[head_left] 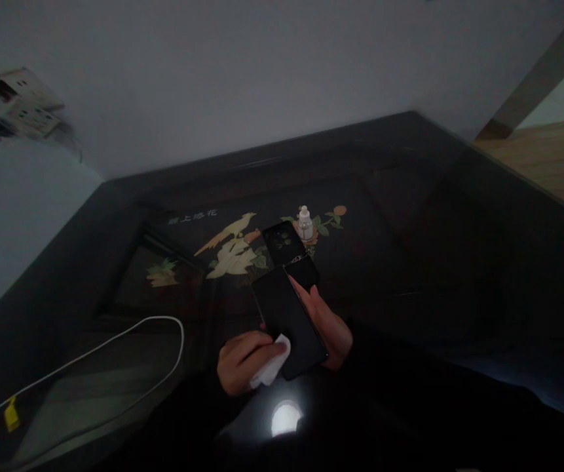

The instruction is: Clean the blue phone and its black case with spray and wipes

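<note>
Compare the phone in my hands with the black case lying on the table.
The phone is held up in the right hand; the case lies flat on the table. The phone's face is plain; the case shows round camera openings. The left hand presses a white wipe to the phone; the case has no wipe on it. Both are black.

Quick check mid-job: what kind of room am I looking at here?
Probably a room in a home: a dark table decorated with a bird, wall sockets, and wood flooring.

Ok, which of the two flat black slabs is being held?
The nearer black slab, in the right hand; the farther black slab lies on the table.
</note>
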`<state>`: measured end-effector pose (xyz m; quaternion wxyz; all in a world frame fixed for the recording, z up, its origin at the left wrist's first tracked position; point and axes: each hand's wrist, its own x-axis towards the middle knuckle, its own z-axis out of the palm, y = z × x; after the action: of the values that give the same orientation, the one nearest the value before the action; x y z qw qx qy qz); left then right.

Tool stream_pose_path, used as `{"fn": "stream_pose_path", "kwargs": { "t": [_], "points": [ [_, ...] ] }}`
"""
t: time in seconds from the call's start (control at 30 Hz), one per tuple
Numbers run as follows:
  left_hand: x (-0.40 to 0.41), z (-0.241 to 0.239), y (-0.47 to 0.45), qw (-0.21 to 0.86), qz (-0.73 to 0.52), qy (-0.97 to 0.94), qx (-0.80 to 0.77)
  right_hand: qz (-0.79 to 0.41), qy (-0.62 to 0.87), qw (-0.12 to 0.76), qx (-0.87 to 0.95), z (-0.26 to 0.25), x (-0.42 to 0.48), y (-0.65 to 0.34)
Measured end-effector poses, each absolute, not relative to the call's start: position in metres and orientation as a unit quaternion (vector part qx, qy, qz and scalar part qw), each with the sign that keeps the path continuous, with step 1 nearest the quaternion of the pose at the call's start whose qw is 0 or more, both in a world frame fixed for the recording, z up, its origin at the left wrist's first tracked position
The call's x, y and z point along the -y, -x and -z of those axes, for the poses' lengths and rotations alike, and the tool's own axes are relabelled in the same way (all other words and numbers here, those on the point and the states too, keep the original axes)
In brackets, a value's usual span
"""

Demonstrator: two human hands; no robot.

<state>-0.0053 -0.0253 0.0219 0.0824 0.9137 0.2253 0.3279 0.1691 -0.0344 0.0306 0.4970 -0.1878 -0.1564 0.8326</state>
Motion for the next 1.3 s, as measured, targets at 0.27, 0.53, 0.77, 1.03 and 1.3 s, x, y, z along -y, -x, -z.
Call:
{"fn": "stream_pose_path", "kwargs": {
  "t": [0.27, 0.53, 0.77, 1.03, 1.3],
  "points": [
    [-0.011, -0.034, -0.025, 0.058, -0.342, -0.92, -0.182, -0.832, 0.171, 0.511, 0.132, -0.021, 0.031, -0.165],
    [0.003, -0.037, -0.023, 0.053, -0.291, -0.954, -0.044, -0.832, 0.156, 0.513, 0.14, -0.028, 0.033, -0.168],
    [-0.004, -0.039, -0.006, 0.032, -0.308, -0.944, -0.113, -0.834, 0.152, 0.515, 0.124, -0.027, 0.034, -0.165],
    [-0.007, -0.023, 0.013, 0.368, -0.517, -0.642, -0.432, -0.852, 0.203, 0.469, 0.117, -0.025, 0.032, -0.173],
    [0.013, -0.003, 0.001, 0.69, -0.537, -0.401, -0.274, -0.806, 0.23, 0.516, 0.18, -0.031, 0.037, -0.178]
  ]
}}
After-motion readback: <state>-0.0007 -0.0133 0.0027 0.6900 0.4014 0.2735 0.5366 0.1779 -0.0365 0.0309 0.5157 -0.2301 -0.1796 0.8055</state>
